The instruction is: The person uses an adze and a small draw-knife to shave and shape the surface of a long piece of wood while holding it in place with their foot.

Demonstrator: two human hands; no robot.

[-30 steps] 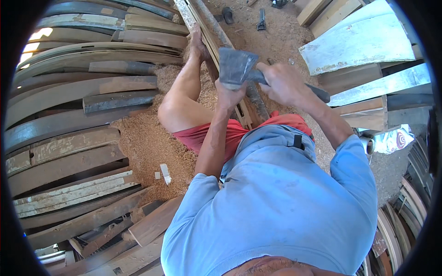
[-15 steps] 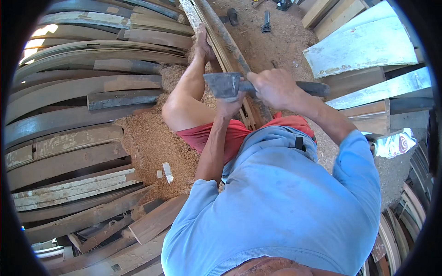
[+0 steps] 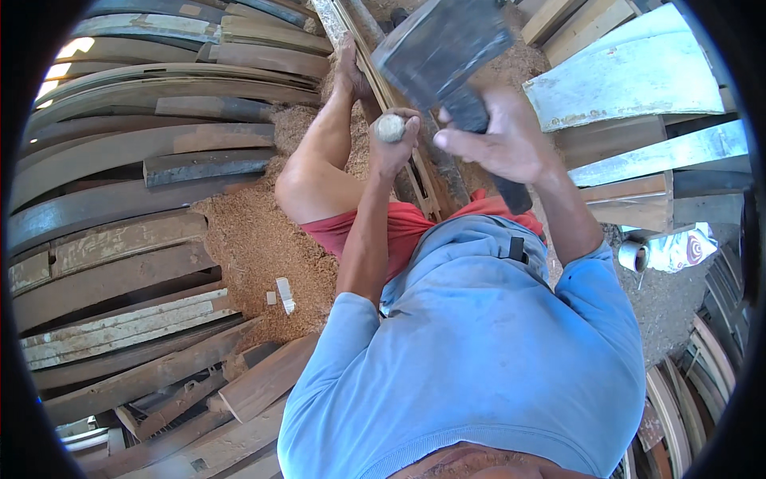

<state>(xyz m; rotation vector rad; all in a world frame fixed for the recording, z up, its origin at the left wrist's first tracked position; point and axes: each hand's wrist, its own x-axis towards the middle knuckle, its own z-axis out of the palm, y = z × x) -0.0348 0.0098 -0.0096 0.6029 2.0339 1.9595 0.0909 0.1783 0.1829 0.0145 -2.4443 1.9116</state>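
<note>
A dark block-headed mallet [image 3: 443,52] is raised and looks large and blurred near the camera. My right hand [image 3: 515,144] is closed round its handle, whose lower end sticks out below the fist. My left hand [image 3: 399,149] grips what looks like a chisel [image 3: 390,128], held upright; only the round, pale end of its handle shows, and any blade is hidden under the fist. Beneath both hands runs a long grooved wooden piece [image 3: 428,191] between my legs. My bare left foot rests against its far part.
Curved wooden pieces [image 3: 120,164] are stacked along the left. Wood shavings [image 3: 239,247] cover the floor beside my left leg. To the right lie boards and a whitish panel [image 3: 630,72], with a roll of tape [image 3: 633,255] by a printed plastic bag [image 3: 682,247].
The mallet has risen from over my left hand, up and toward the camera, with my right hand round its handle. The chisel handle's end, hidden before, now shows.
</note>
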